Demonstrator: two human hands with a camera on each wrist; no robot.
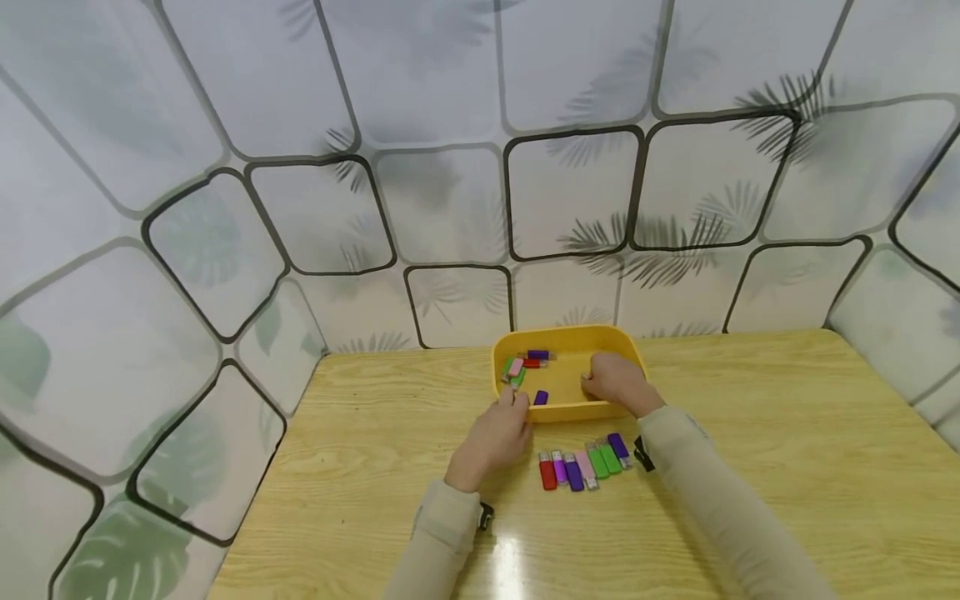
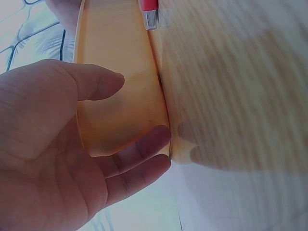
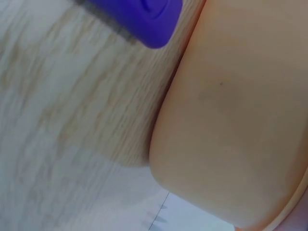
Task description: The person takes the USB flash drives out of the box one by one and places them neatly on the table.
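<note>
**Head view: two hands work at a yellow tray [image 1: 570,412] of USB sticks**

The tray lies a little right of the frame's centre. Inside it, toward its left end, are a red stick [image 1: 532,363], a pink stick [image 1: 516,367], green ones [image 1: 518,378] and a purple stick [image 1: 537,355]; one more purple stick [image 1: 541,397] lies close to the near wall.

The right hand [image 1: 618,382] reaches into the right part of the tray with fingers curled. Whether they hold a stick, I cannot tell. The left hand [image 1: 497,433] is at the near left corner; in the left wrist view its thumb stands well apart from the fingers, and the fingertips are at the tray's outer wall.

Below the tray, right of centre, seven sticks lie in a row [image 1: 573,472]: red, violet, purple, pink, two green, purple. In the right wrist view, a purple one appears at the top.

Beneath everything is a wood-grain table [image 1: 360,467]; behind, filling the upper frame, is a leaf-patterned wall [image 1: 450,200]. Both sleeves [image 1: 720,492] are pale.
</note>
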